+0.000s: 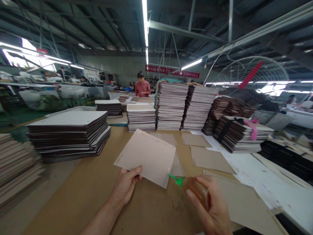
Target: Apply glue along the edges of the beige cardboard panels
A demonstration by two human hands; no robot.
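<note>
Closed around a bottle (197, 191) of amber liquid, the fingers of the right hand (215, 209) are curled with the thumb along its near side. From them the green nozzle (176, 180) is pointed leftward, its tip held at the right edge of a pale board (149, 156); whether contact is made cannot be told. Left of those fingers, the board's near edge is pinched by the left hand (127, 186), thumb on top and the other fingers beneath, and the board is held tilted above the brown desk (90, 186). Just beyond and to the right of the bottle, flat sheets (211, 160) are laid out, the largest beside the right hand. Farther left of the left fingers, a dark-edged stack (66, 138) is seen. Beyond both hands, a low white-topped stack (141, 120) is set beside two tall stacks (171, 107). Off to the right, a bundle (241, 135) is tied with black and pink strips, with a fan (251, 73) behind it. Farthest ahead, a person (142, 88) in a red shirt is seen.
</note>
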